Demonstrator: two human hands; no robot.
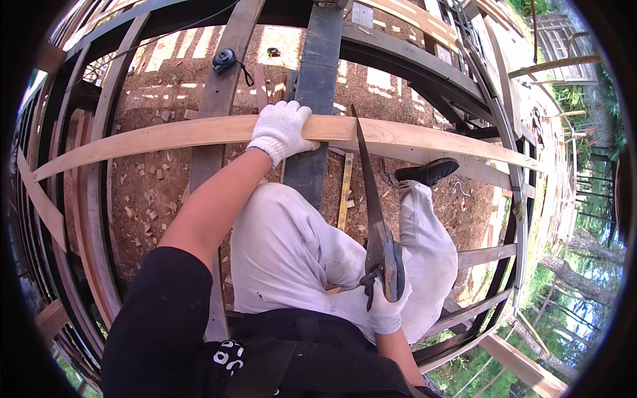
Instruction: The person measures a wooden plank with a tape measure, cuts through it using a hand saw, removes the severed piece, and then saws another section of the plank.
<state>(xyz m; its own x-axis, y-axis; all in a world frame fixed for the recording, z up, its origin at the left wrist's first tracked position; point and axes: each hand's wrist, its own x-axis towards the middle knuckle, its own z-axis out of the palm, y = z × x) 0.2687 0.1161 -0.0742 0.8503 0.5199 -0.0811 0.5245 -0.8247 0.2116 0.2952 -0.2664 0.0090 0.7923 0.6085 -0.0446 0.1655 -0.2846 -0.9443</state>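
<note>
A long pale wooden board (199, 131) lies crosswise over a dark beam (320, 66). My left hand (282, 129), in a white knit glove, is wrapped over the board's top where it crosses that beam. My right hand (389, 304), gloved too, grips the worn handle of a handsaw (371, 192). The saw's dark, tapering blade points away from me, and its far end meets the board just right of the dark beam. Whether the teeth have cut into the wood is too fine to tell.
A tape measure (224, 61) with a strap rests on a brown plank (222, 99) at the left. A yellow spirit level (345, 191) stands below the board. Wood offcuts (151, 213) litter the dirt ground. My shoe (428, 172) is near the board's right part; dark framing (424, 66) surrounds me.
</note>
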